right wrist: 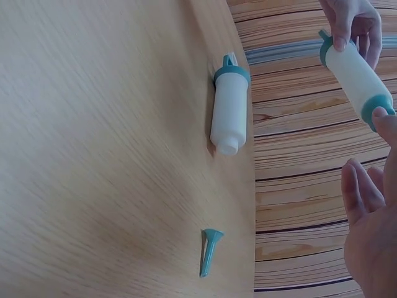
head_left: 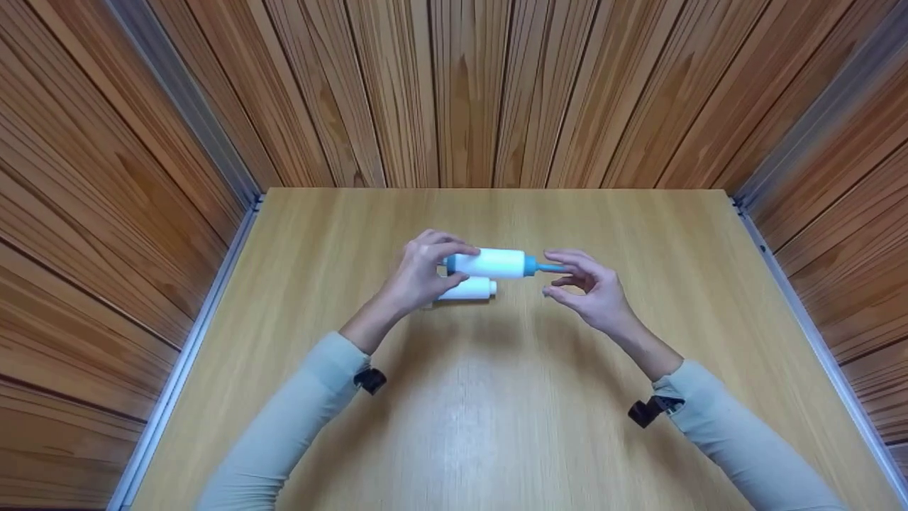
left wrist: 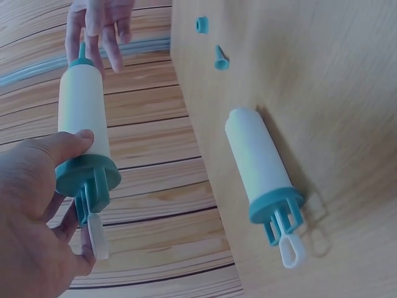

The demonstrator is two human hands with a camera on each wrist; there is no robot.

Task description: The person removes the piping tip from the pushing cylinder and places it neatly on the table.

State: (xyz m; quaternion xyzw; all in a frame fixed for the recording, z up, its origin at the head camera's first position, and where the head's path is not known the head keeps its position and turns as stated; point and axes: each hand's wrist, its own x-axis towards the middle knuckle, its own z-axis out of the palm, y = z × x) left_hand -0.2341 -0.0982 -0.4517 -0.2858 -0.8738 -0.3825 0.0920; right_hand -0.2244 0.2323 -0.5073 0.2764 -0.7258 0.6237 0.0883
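Observation:
My left hand [head_left: 428, 270] grips a white icing syringe [head_left: 491, 262] near its teal collar, holding it sideways above the table. A slim teal nozzle [head_left: 547, 267] sticks out of its right end. Around that nozzle's tip is my right hand [head_left: 592, 287], thumb and fingers apart; whether a finger touches the tip I cannot tell. A second white syringe [left wrist: 257, 155] lies on the table below, with a teal collar and a white pull ring [left wrist: 290, 251]. The left hand partly covers it in the head view.
A loose teal nozzle [right wrist: 209, 251] lies on the wooden table [head_left: 468, 426], and a small teal ring-like piece [left wrist: 201, 25] is near it. Wood-plank walls [head_left: 468, 92] with metal edge rails [head_left: 188, 333] surround the tabletop.

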